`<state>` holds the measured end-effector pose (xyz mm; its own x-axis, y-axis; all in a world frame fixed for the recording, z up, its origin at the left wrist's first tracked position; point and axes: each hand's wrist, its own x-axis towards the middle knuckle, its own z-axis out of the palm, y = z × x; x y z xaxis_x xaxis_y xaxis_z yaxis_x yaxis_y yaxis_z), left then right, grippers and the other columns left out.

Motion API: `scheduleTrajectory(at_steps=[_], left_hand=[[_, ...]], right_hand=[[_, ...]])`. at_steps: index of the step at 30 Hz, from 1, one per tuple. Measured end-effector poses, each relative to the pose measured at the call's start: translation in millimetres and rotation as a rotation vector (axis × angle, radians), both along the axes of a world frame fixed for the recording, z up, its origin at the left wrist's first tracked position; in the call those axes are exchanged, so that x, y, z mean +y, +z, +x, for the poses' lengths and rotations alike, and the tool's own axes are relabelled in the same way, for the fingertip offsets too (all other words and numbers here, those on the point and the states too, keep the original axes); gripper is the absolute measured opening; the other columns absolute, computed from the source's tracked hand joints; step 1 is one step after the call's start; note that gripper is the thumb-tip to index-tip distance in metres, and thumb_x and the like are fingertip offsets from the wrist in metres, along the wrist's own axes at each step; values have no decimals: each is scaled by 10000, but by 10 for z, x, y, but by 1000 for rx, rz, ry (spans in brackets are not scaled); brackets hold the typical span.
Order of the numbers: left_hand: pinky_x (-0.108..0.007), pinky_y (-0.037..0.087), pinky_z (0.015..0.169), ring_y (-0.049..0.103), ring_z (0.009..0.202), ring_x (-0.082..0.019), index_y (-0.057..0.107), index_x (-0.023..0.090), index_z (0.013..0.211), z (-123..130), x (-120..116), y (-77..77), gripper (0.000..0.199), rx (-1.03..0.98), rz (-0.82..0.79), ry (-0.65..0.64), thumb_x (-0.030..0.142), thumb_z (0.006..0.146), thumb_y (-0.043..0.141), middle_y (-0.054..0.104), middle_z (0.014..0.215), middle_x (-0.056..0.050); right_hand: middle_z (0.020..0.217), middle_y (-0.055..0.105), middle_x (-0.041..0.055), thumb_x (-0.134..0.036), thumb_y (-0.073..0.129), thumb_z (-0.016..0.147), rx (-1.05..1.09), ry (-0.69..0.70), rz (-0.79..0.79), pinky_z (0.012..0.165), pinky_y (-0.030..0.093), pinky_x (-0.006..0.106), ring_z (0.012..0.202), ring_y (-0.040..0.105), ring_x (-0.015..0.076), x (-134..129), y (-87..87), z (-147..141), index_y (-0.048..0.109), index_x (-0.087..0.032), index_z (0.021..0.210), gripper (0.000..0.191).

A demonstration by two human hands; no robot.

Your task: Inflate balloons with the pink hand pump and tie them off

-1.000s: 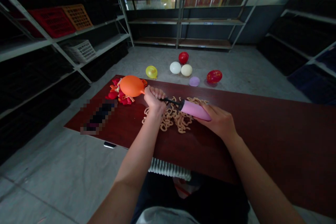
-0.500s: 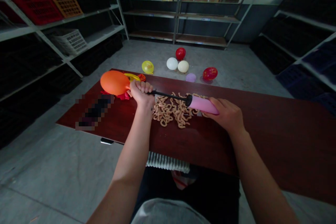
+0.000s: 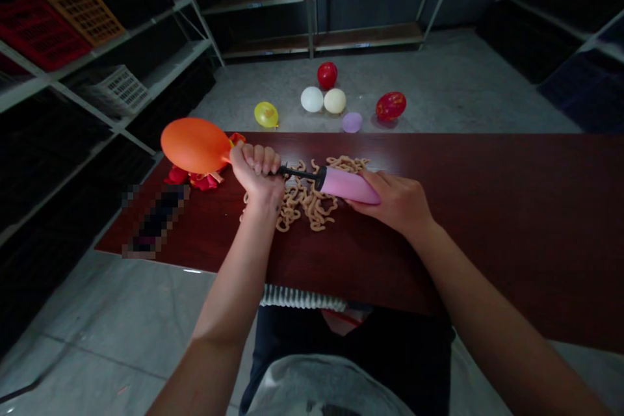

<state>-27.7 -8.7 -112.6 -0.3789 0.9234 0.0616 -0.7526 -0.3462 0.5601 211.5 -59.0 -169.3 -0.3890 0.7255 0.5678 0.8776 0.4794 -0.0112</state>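
hands (image 3: 255,166) gripping pink pump (image 3: 348,184), orange balloon (image 3: 195,145) inflated

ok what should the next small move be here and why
Probably slide the right hand, holding the pink pump, toward the left hand: a stretch of black rod shows between them, so there seems room to push, and the left hand has the orange balloon by its neck.

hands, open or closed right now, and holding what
Left hand: closed, holding the orange balloon by its neck and one end of the pump.
Right hand: closed around the pump's pink end.
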Motion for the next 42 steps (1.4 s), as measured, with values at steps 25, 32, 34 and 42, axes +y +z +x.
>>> scheduleTrajectory(at_steps=[25, 32, 34, 42], left_hand=[[-263, 155, 396, 149, 350, -77, 198, 206, 536, -70, 110, -90, 459, 1, -92, 78, 204, 947, 402, 160, 436, 66], [-281, 143, 426, 152, 368, -80, 213, 200, 553, -453, 109, -76, 431, -83, -83, 176, 193, 948, 384, 168, 448, 59], [-277, 131, 431, 148, 371, -78, 219, 196, 566, -514, 92, -48, 415, -128, -76, 177, 186, 956, 359, 165, 447, 61], [-258, 121, 419, 139, 366, -84, 202, 199, 564, -459, 14, 8, 412, -116, -5, 154, 151, 923, 399, 148, 456, 59]], right_hand=[[1178, 716, 142, -574, 591, 881, -1, -35, -66, 834, 486, 328, 974, 685, 252, 73, -54, -99, 629, -158, 1257, 562], [1056, 720, 123, -632, 539, 873, -130, -118, -30, 743, 412, 327, 888, 631, 250, 120, -31, 40, 621, -170, 1241, 596], [1017, 716, 124, -634, 516, 876, -149, -147, -36, 718, 390, 325, 873, 617, 254, 121, -12, 82, 634, -165, 1211, 588], [976, 712, 122, -639, 520, 858, -140, -189, -34, 680, 363, 310, 821, 616, 238, 67, -28, 109, 649, -153, 1155, 584]])
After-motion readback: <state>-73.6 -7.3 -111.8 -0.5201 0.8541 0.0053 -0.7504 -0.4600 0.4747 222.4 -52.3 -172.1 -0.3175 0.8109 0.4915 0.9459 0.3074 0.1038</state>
